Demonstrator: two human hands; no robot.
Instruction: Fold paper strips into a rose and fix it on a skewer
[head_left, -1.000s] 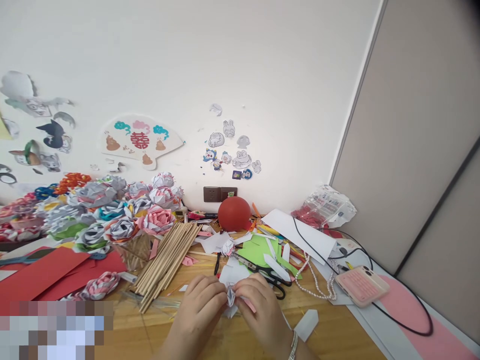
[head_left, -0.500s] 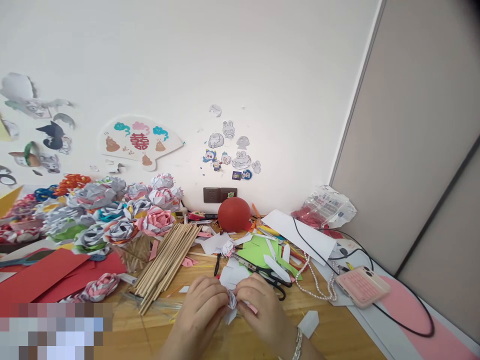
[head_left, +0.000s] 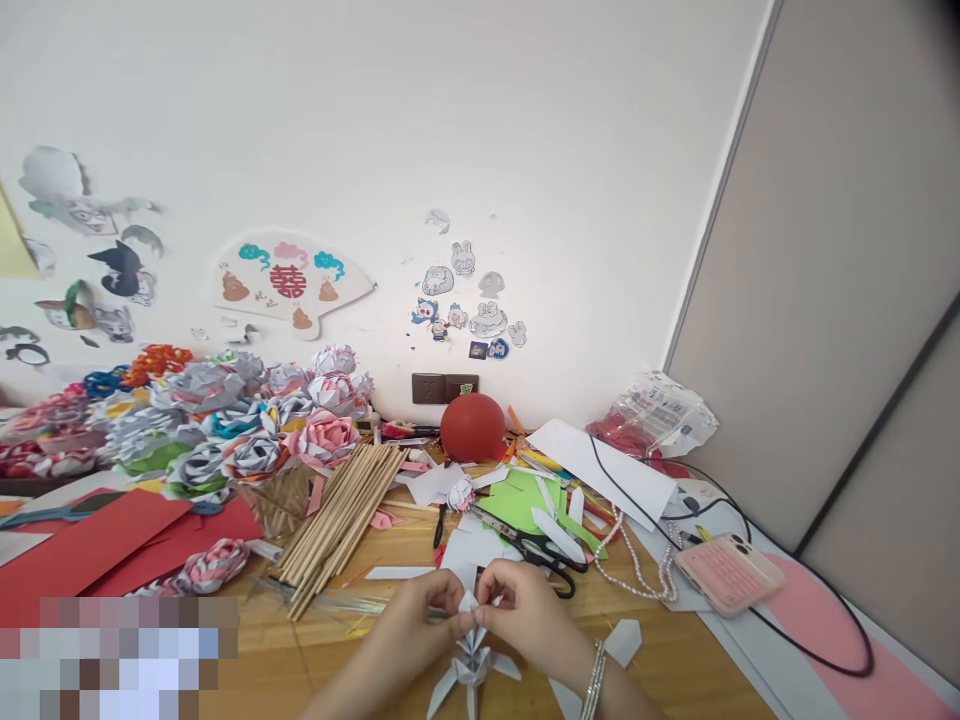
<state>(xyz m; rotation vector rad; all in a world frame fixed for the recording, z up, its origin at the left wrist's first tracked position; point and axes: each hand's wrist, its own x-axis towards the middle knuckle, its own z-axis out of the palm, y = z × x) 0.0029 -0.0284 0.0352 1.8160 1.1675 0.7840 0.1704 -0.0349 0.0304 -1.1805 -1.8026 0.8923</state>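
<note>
Low in the middle of the head view, my left hand (head_left: 429, 612) and my right hand (head_left: 525, 612) meet fingertip to fingertip. Both are closed in a pinch on the upper part of a folded white paper flower (head_left: 474, 668). Several pointed paper arms spread out below my fingers, over the wooden table (head_left: 360, 680). My fingertips hide part of the folds at the top. A beaded bracelet (head_left: 595, 680) circles my right wrist. Just beyond my hands lie white paper sheets (head_left: 472, 540) and black-handled scissors (head_left: 536, 548).
Wooden sticks (head_left: 341, 525) lie left of my hands, near finished paper flowers (head_left: 202, 425) and red paper (head_left: 105, 535). A red balloon (head_left: 472, 427) sits by the wall. To the right are green paper (head_left: 517, 498), a bead string (head_left: 630, 580), a pink-cased phone (head_left: 729, 572) and a black cable (head_left: 866, 640).
My hands have shifted their hold on the folded paper, and its pointed arms now show spread below my fingers. A white paper strip has come into sight beside my left hand. The view has shifted slightly.
</note>
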